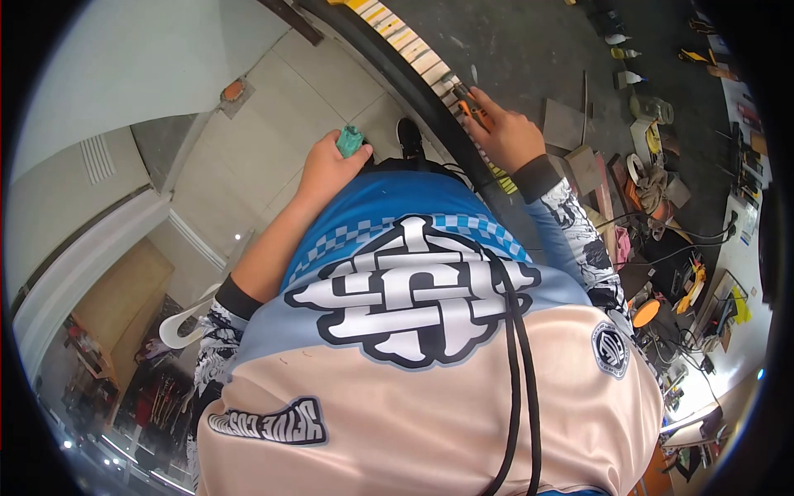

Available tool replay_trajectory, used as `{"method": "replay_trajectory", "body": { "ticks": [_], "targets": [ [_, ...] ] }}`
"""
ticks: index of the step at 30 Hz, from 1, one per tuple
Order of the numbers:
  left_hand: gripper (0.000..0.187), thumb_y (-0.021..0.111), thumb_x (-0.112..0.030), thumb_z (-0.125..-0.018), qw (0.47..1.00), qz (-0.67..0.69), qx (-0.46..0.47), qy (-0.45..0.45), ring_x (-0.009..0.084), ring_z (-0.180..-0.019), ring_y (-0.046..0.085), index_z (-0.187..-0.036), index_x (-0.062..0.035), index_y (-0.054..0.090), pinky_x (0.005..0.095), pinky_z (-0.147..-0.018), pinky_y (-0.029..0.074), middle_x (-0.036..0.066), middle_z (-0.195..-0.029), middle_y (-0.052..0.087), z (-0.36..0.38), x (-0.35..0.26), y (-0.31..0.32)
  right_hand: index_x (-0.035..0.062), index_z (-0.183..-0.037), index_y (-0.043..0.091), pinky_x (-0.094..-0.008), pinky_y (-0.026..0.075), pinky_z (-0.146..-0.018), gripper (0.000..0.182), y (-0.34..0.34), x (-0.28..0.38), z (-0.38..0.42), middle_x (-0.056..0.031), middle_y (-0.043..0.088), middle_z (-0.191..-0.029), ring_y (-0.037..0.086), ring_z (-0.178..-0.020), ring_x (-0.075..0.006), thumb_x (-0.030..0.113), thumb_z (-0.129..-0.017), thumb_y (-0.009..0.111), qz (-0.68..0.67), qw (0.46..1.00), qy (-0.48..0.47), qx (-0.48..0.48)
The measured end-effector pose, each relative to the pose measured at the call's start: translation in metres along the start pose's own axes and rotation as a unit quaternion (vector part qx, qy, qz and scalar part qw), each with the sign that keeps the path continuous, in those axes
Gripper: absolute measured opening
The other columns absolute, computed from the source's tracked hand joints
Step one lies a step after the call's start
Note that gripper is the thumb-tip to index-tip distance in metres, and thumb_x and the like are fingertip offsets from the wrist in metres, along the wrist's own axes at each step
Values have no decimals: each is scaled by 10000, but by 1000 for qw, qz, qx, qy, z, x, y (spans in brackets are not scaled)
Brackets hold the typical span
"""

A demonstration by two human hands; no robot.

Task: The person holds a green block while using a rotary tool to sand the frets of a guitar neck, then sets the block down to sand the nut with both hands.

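My left hand (pixel 331 165) is raised off to the left, its fingers closed round a small, crumpled-looking green piece (pixel 350 141) whose kind I cannot tell. On the right, my right hand (pixel 506 135) grips pliers (pixel 474 107) with orange and black handles. Their dark head points up and left, right at a guitar neck (pixel 422 62). Pale strips cover the neck's fretboard between thin dark lines, with yellow near its far end. The neck runs slantwise along the bench edge, partly hidden under my right hand.
The dark bench (pixel 521 50) carries small bottles (pixel 624 53), a glass jar (pixel 652 109), wood blocks (pixel 584 169) and a heap of tools and cables on the right. A dark shoe (pixel 408 136) stands on the tiled floor (pixel 289 83) below. A white chair (pixel 186 326) is at the left.
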State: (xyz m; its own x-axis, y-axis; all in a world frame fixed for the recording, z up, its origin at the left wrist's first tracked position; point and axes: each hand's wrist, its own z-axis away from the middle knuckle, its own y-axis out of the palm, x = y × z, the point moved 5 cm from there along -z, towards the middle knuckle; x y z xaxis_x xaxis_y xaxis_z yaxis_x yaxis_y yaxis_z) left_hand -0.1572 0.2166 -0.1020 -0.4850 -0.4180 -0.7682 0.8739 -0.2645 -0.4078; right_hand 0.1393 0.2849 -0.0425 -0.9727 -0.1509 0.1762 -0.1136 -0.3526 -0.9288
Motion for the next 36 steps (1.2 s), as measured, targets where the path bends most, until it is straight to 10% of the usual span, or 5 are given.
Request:
{"method": "replay_trajectory", "body": {
  "ticks": [6, 30, 36],
  "targets": [
    [434, 788, -373, -837, 999, 37, -8, -23, 290, -605, 595, -834, 21, 607, 418, -598, 464, 169, -644, 590, 0, 0, 5, 353, -1471, 532, -484, 586, -670, 554, 1, 9, 2, -191, 709, -836, 726, -751, -384, 495, -946, 636, 16, 1000, -15, 20],
    [413, 788, -361, -834, 1000, 5, 22, -19, 341, -736, 687, -925, 22, 663, 417, -686, 522, 208, -775, 687, -12, -7, 2, 287, -1416, 598, -471, 584, -690, 530, -35, 41, 20, -171, 725, -790, 721, -740, -380, 465, -925, 684, -151, 987, -29, 42],
    [328, 784, -321, -878, 997, 13, 60, 39, 154, -683, 655, -941, -17, 678, 308, -672, 507, 67, -747, 695, -11, -13, 2, 247, -1408, 610, -457, 580, -702, 527, -26, 84, 42, -150, 724, -777, 719, -736, -363, 443, -925, 690, -211, 971, -54, 99]
  ]
}}
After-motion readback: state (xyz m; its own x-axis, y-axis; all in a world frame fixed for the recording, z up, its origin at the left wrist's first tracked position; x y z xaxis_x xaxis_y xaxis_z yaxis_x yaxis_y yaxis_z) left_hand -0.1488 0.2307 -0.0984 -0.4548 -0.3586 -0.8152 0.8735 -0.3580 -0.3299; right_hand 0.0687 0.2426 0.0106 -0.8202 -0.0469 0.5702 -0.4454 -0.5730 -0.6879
